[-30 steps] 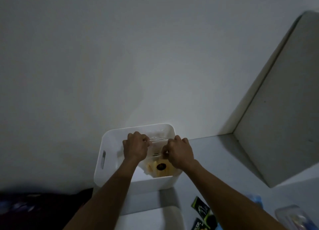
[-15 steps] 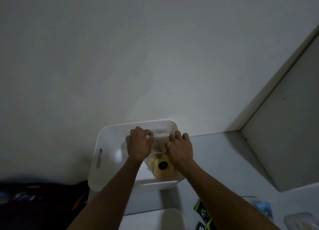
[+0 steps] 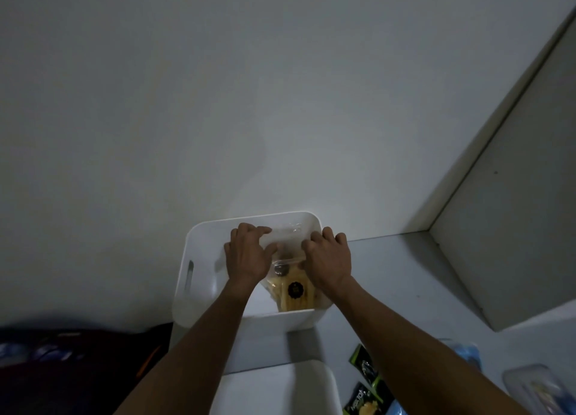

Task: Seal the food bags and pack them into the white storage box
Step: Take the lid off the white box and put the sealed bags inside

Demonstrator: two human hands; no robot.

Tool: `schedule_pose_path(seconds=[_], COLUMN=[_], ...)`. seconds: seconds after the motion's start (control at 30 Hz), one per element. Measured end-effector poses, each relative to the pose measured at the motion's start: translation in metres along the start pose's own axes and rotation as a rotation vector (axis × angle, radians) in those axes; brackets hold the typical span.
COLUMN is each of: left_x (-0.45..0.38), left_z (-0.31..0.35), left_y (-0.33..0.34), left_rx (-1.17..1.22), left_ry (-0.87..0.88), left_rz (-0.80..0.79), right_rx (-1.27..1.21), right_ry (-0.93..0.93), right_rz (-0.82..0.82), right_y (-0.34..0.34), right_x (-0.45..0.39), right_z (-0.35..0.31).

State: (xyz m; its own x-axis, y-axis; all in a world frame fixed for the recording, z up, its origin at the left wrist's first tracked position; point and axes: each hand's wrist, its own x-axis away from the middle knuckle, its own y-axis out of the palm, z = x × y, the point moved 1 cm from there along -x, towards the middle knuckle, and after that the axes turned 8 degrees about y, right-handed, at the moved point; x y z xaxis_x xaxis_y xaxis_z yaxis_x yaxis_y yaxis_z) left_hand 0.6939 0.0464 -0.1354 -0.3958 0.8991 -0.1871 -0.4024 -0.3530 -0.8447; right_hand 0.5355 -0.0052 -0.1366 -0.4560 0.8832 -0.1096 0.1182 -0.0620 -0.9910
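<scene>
Two bare hands reach into a white storage box (image 3: pixel 199 277) standing on a pale desk (image 3: pixel 402 277) against a plain wall. The left hand (image 3: pixel 247 254) and the right hand (image 3: pixel 328 255) each curl fingers over the upper part of a clear food bag (image 3: pixel 285 243), gripping it at either side. The bag stands inside the box, toward its right half, with yellow food and a dark round label (image 3: pixel 295 290) showing through the plastic lower down. A slot handle (image 3: pixel 189 274) is cut into the box's left wall. Nearer the camera on the desk lie a white lid (image 3: pixel 274 389), two green-and-black packets (image 3: pixel 364 361), a blue item at the right and a clear container (image 3: pixel 530 386). A dark cloth (image 3: pixel 71 368) sits at lower left.
</scene>
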Motion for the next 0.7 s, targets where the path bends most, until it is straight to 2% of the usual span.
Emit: schedule_pose_path(seconds=[0.43, 0.7], left_x=[0.068, 0.111], left_z=[0.018, 0.058], left_y=[-0.082, -0.088], left_rx=[0.141, 0.216], left_ry=[0.064, 0.119], left_rz=[0.094, 0.139], right_rx=[-0.033, -0.193], right_ry=[0.102, 0.181], right_rz=[0.073, 0.064], right_y=[-0.078, -0.116], right_x=[0.07, 0.126], right_z=[-0.008, 0.033])
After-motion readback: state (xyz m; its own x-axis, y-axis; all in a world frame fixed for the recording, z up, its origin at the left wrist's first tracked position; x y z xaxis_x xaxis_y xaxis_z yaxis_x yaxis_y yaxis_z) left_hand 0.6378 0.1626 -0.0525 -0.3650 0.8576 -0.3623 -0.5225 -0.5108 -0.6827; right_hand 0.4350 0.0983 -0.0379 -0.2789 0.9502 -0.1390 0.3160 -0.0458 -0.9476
